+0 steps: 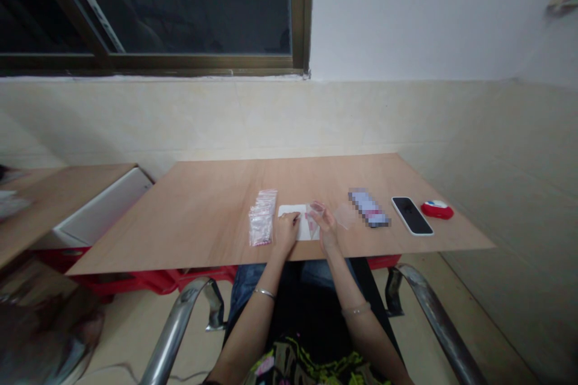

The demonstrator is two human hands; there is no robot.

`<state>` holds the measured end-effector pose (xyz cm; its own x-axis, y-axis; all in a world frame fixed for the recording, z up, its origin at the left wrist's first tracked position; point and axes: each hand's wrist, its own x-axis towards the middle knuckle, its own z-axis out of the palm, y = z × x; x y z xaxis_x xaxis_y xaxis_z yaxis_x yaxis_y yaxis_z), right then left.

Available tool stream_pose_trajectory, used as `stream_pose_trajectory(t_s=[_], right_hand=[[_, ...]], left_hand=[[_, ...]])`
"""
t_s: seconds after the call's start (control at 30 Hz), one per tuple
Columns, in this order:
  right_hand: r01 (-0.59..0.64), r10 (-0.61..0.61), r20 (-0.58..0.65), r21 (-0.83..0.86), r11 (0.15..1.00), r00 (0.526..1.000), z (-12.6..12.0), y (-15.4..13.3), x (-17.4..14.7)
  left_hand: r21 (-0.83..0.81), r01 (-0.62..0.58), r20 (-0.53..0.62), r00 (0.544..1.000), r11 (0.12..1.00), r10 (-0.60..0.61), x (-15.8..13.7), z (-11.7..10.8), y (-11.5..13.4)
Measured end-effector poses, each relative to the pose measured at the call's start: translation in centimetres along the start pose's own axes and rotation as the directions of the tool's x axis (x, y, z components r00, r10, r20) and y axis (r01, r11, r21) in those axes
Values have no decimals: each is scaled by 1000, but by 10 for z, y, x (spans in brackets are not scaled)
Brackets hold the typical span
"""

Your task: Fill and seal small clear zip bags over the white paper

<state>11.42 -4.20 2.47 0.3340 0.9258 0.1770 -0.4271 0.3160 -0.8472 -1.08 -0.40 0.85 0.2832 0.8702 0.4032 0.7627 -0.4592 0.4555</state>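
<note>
My left hand (pixel 288 231) rests on a white sheet (pixel 289 209) near the table's front edge. Its fingers are curled together, and what they pinch, if anything, is too small to make out. In my right hand (pixel 327 227) is a small clear plastic bag (pixel 312 216) with faint pink marks, held above the sheet's right side. To the left lies an overlapping row of clear plastic bags (pixel 262 219). Just right of my right hand, another piece of clear plastic (pixel 345 216) lies flat on the wood.
Farther right on the wooden table (pixel 203 204) are a blurred-out phone-like object (pixel 369 209), a white-edged phone (pixel 412 215) and a red-and-white item (pixel 437 209). A second table (pixel 81 192) stands at left. Metal chair arms (pixel 180 319) flank me, and a tiled wall (pixel 271 120) rises behind the table.
</note>
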Motion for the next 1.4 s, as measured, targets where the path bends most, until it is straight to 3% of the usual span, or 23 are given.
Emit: stream_pose_trajectory(t_s=[0.23,0.43,0.73,0.9,1.03,1.13,1.27,1.4], right_hand=[[-22,22,-7,10,1000,1000,1,-4,0],[-12,12,-19,5,1000,1000,1,-3,0],[-20,20,-21,-11,1000,1000,1,-1,0],[-24,24,4,22,999,1000,1,-2,-1],[-10,10,-20,-3,1000,1000,1,0,0],[7,-7,-4,-30,1000,1000,2,-1,-1],[-4,6,39,-66,998,999,6,-6,-4],[5,-1,88,-48,999,996,8,-10,-4]], left_hand=[[1,34,3,999,999,-34,-1,4,-5],[-96,108,-78,990,990,-116,0,10,-15],[-70,28,-12,1000,997,-29,-1,1,-11],[-125,56,-60,996,991,-64,-2,0,-6],[-464,142,-202,944,874,-261,6,-22,15],[-616,110,-262,905,780,-335,15,-52,42],[-664,28,-247,935,747,-255,20,-81,69],[-584,-7,-148,984,812,-98,18,-85,75]])
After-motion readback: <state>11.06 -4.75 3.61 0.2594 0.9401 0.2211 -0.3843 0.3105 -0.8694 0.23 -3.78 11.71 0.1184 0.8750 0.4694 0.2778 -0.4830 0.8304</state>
